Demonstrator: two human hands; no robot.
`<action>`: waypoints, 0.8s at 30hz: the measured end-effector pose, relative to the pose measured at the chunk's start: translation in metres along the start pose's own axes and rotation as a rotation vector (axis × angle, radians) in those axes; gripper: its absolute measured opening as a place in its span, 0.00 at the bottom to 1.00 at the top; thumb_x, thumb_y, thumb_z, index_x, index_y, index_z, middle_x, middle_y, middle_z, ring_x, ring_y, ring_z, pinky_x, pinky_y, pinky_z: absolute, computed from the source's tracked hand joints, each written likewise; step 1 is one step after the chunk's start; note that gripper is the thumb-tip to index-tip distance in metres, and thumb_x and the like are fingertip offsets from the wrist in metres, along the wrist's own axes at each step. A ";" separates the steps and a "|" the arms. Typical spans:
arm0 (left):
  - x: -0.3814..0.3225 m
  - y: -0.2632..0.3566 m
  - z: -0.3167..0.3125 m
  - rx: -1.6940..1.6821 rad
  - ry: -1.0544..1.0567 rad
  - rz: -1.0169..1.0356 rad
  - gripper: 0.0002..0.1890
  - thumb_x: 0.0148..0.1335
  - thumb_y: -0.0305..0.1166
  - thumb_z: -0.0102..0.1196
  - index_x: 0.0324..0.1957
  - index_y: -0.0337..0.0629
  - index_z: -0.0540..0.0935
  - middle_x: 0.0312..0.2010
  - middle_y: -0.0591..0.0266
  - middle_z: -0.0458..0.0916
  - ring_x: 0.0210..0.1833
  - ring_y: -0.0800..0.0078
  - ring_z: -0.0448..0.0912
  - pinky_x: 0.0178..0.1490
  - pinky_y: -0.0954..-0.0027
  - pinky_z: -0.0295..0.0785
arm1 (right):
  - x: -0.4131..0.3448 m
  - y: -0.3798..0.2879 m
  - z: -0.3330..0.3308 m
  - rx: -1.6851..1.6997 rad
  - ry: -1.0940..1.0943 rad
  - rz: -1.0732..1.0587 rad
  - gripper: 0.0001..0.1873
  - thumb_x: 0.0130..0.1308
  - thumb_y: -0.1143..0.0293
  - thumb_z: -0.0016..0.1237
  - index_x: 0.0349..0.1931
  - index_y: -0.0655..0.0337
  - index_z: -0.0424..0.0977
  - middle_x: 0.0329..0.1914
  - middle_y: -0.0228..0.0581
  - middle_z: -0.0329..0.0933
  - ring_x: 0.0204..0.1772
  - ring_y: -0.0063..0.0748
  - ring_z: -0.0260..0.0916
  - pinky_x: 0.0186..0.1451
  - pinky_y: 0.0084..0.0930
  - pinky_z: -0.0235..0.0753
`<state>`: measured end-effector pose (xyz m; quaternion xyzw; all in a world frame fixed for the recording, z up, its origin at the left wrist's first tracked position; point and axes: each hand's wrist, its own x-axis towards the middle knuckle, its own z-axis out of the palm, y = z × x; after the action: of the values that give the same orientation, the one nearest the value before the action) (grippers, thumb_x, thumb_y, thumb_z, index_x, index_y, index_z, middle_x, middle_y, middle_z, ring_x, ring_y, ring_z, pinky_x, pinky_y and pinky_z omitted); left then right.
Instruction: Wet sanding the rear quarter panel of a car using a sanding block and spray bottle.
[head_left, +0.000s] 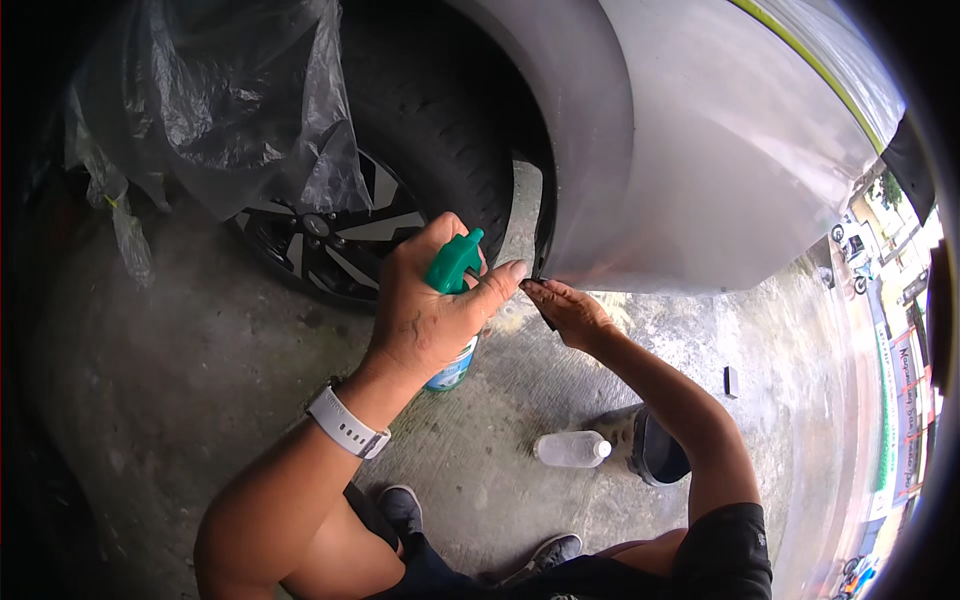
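My left hand (420, 315), with a white-strapped watch (349, 422) on the wrist, is wrapped around the green trigger head of a spray bottle (454, 262). The bottle's blue-and-white label shows below the hand. My right hand (568, 311) is at the lower edge of a silver car body panel (675, 187), beside the wheel arch. Its fingers hold a thin dark piece (550, 321), mostly covered by the hand, so its kind is unclear. My left thumb points towards the right fingertips. Behind my left hand is the car wheel (322, 229), with a black-and-silver rim.
Clear plastic sheeting (225, 97) hangs over part of the wheel. On the concrete floor (465, 457) lie a clear plastic bottle (571, 449), a dark bucket-like container (660, 450) and a small black block (730, 382). A motorcycle (855, 251) stands far right.
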<state>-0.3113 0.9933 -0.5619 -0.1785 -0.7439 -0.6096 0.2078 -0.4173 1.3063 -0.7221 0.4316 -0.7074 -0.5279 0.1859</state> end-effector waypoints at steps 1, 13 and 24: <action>-0.001 0.001 0.000 0.006 0.000 -0.017 0.18 0.63 0.31 0.72 0.30 0.43 0.71 0.22 0.66 0.77 0.21 0.79 0.81 0.25 0.77 0.75 | 0.003 0.008 -0.008 0.079 -0.073 -0.021 0.37 0.73 0.59 0.38 0.81 0.61 0.54 0.89 0.30 0.44 0.90 0.23 0.33 0.90 0.35 0.28; 0.006 -0.016 0.003 -0.012 0.049 -0.121 0.23 0.58 0.42 0.75 0.28 0.42 0.72 0.19 0.63 0.77 0.23 0.74 0.78 0.31 0.68 0.74 | -0.017 0.058 -0.028 0.128 0.179 0.116 0.35 0.72 0.61 0.39 0.79 0.61 0.59 0.87 0.33 0.50 0.89 0.27 0.40 0.89 0.36 0.33; 0.003 -0.010 0.007 -0.139 -0.008 -0.112 0.18 0.63 0.32 0.72 0.30 0.43 0.70 0.23 0.67 0.77 0.21 0.78 0.80 0.28 0.75 0.74 | -0.075 -0.018 -0.007 0.804 0.168 0.401 0.34 0.69 0.67 0.43 0.74 0.71 0.62 0.81 0.53 0.60 0.84 0.47 0.54 0.87 0.48 0.47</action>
<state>-0.3192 0.9978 -0.5700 -0.1529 -0.7094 -0.6698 0.1574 -0.3631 1.3619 -0.7214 0.3652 -0.9082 -0.1284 0.1589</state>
